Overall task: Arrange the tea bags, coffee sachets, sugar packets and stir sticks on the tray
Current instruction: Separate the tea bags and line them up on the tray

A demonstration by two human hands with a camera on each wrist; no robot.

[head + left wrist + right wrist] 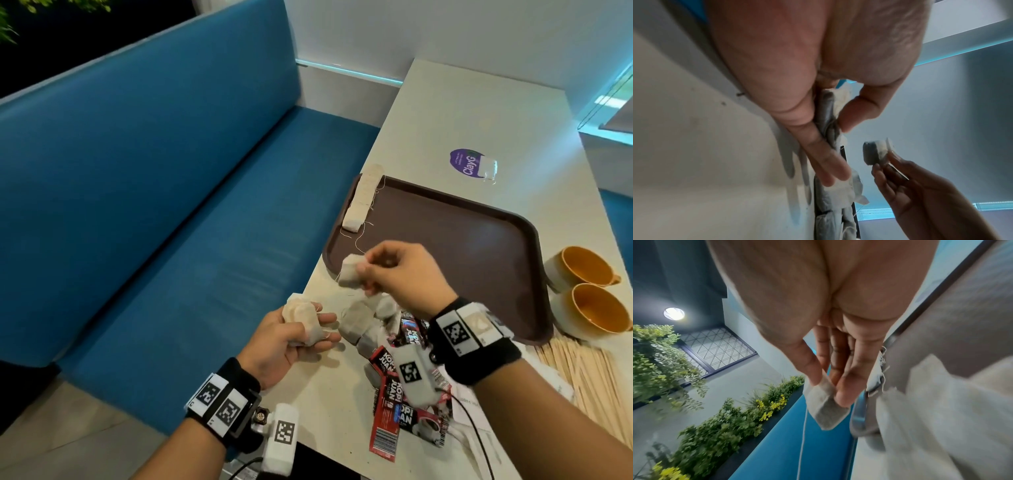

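Right hand point(397, 274) pinches one tea bag point(350, 275) between thumb and fingertips, lifted over the tray's near-left corner, centre of frame; probably bound for the row. Left hand point(291, 337) cups a small bunch of tea bags point(301, 317) at lower centre, likely as a feed supply.

Tray point(486, 246): one row of tea bags point(363, 195) along its left rim, otherwise bare.

Coffee sachets point(397, 404) and stir sticks point(582, 370) lie on the desk point(479, 113), lower right, not yet sorted.

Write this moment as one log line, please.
left hand: holds tea bags | right hand: pinches one tea bag | tray: one row of tea bags
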